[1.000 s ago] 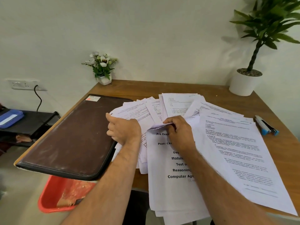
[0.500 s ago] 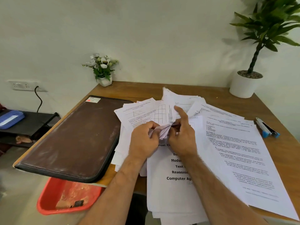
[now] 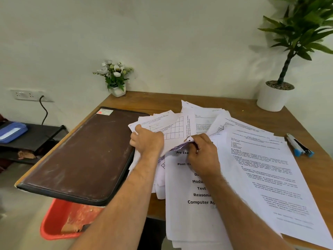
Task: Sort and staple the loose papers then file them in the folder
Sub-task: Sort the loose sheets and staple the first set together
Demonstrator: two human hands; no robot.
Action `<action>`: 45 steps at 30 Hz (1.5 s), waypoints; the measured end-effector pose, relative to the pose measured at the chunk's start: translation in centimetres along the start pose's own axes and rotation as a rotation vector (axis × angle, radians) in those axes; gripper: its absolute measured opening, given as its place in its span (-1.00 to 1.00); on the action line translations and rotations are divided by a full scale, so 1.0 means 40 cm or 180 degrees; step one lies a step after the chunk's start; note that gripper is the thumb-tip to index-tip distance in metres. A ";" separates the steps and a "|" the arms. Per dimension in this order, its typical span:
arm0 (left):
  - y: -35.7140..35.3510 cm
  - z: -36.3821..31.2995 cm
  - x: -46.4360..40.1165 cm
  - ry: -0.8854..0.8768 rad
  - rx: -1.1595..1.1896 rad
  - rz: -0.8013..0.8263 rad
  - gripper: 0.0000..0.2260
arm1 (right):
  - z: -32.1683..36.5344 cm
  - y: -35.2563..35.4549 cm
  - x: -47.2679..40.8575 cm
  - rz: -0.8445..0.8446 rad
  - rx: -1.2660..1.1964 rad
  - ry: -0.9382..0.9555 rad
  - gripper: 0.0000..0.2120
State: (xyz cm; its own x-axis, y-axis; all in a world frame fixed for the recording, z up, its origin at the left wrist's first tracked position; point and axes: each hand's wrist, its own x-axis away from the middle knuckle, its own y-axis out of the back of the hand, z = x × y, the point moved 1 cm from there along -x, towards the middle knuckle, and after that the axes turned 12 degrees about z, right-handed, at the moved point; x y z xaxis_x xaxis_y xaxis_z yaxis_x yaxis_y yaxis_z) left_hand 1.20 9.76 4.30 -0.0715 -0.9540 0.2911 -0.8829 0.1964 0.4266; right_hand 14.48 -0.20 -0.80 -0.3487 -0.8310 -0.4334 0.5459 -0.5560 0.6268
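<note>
We note left hand (image 3: 146, 141) and right hand (image 3: 201, 154) gripping loose papers (image 3: 261, 159); folder (image 3: 81, 156) overhangs the tabletop (image 3: 144, 100) edge.

A small white pot of white flowers (image 3: 115, 78) stands at the far left corner of the wooden tabletop (image 3: 153, 102), close to the wall. A larger white pot (image 3: 272, 97) with a tall green leafy plant (image 3: 302, 29) stands at the far right corner. Left of the tabletop, a white wall socket (image 3: 28, 95) has a black cable (image 3: 44, 112) hanging down from it. Below sits a low black shelf (image 3: 41, 134) carrying a blue case (image 3: 11, 131). A red plastic tub (image 3: 61, 220) stands on the floor under the near left edge.
</note>
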 end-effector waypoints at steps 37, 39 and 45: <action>-0.031 -0.015 -0.130 -0.0290 -0.0831 0.0541 -0.40 | -0.003 -0.006 0.023 -0.0124 -0.0220 0.0198 -0.62; -0.037 -0.018 -0.144 -0.0264 -0.0669 0.0556 -0.52 | -0.005 -0.006 0.025 -0.0062 -0.0201 0.0203 -0.61; -0.014 0.021 -0.141 -0.0294 -0.0435 0.0364 -0.91 | -0.008 0.002 0.022 -0.0087 -0.0141 0.0081 -0.71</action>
State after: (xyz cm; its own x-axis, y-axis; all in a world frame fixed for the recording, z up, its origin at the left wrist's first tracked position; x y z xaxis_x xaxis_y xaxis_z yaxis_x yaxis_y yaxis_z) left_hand 1.72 14.84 1.70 -0.2155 -0.9392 0.2672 -0.7958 0.3275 0.5094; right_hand 14.44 -0.98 -1.35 -0.3448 -0.8144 -0.4668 0.5697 -0.5768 0.5855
